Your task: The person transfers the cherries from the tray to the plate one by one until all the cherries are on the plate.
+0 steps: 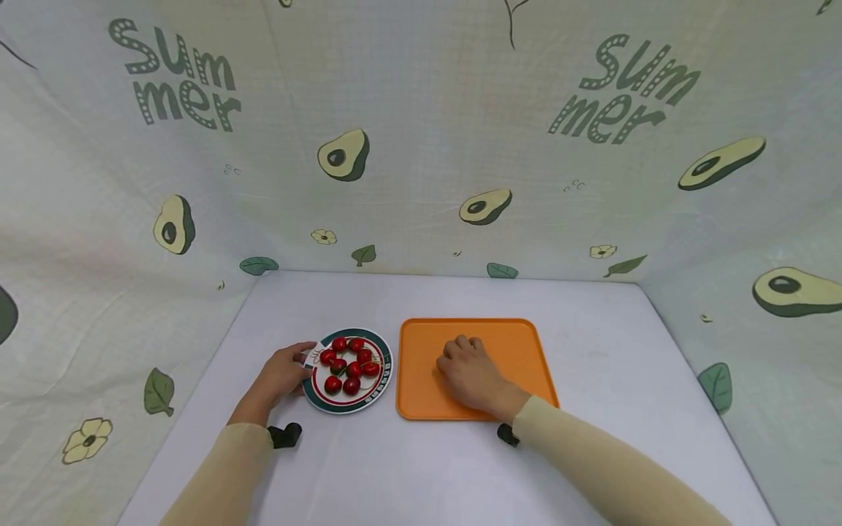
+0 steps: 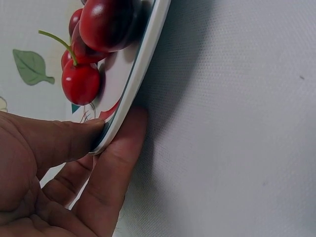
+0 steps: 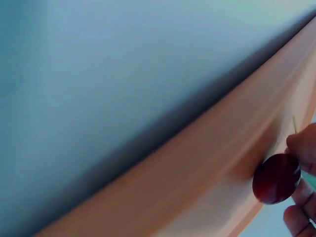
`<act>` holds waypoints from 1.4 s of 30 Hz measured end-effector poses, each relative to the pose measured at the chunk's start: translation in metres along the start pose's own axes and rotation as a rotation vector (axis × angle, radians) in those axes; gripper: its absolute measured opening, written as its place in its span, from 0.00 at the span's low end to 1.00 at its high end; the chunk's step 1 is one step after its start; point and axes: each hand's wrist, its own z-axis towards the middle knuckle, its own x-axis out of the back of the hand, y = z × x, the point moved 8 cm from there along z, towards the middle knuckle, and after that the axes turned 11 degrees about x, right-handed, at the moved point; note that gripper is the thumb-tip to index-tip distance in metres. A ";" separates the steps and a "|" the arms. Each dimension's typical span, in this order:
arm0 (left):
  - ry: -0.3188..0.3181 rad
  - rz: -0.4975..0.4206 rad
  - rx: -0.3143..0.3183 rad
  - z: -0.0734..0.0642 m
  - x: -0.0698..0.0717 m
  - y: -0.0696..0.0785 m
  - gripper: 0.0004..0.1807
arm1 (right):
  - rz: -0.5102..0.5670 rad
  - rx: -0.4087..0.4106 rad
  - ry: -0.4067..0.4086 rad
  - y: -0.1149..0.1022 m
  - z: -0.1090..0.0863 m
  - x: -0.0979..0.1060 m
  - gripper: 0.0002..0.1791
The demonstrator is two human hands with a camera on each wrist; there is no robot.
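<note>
My left hand point(image 1: 281, 378) pinches the left rim of a round plate point(image 1: 316, 398) with a green border, thumb on top and fingers beneath. Several red cherries point(image 1: 354, 370) lie on that plate, some with green stems. In the left wrist view, the plate point(image 2: 148, 54) shows edge-on, a stemmed cherry point(image 2: 80, 84) close to the thumb. Over the orange tray point(image 1: 411, 405), my right hand point(image 1: 475, 376) is held palm down, hiding what it grips in the head view. The right wrist view shows a dark red cherry point(image 3: 276, 178) held at its fingertips, close over the tray.
The plate and tray sit side by side on a white table point(image 1: 368, 467), a narrow gap between them. A cloth point(image 1: 421, 131) printed with avocados and leaves hangs behind and at both sides. Black straps point(image 1: 286, 436) show at the wrists, by the sleeves.
</note>
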 end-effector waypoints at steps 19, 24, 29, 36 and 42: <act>0.005 0.004 0.006 0.001 -0.001 0.000 0.39 | 0.127 0.009 0.035 0.044 -0.068 0.013 0.13; 0.009 -0.002 0.010 0.000 -0.001 0.001 0.39 | 0.115 -0.013 0.062 0.046 -0.074 0.015 0.05; 0.014 0.000 0.017 0.001 0.000 0.002 0.39 | 0.060 -0.043 0.061 0.048 -0.074 0.012 0.09; 0.013 -0.005 0.016 0.002 -0.001 0.001 0.39 | 0.090 -0.108 0.074 0.052 -0.075 0.011 0.14; 0.004 -0.022 -0.012 -0.001 -0.001 0.002 0.38 | 0.137 -0.150 0.071 0.053 -0.071 0.002 0.23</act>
